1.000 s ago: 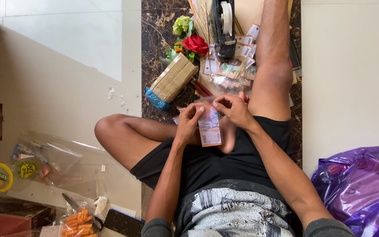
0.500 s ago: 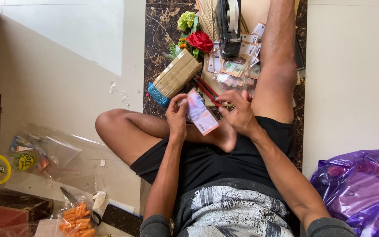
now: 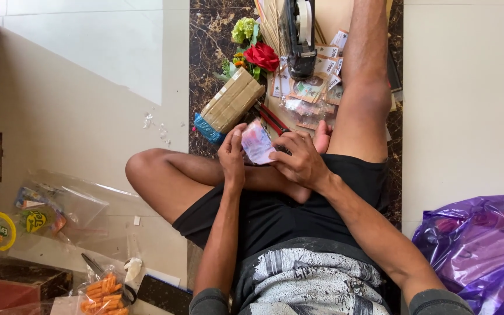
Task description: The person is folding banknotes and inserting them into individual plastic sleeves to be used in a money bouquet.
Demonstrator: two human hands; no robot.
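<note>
Banknote (image 3: 257,142) pinched between left hand (image 3: 232,154) and right hand (image 3: 298,160).

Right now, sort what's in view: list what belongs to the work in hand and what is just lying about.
In hand:
left hand and right hand holding a folded banknote
loose banknotes
tape dispenser
bundle of sticks
artificial flowers

Lying about:
purple plastic bag
clear bags of snacks
orange snacks

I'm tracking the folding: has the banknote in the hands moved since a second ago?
Yes. The banknote has shifted from over the lap toward the tan bundle, now held between left hand and right hand.
</note>
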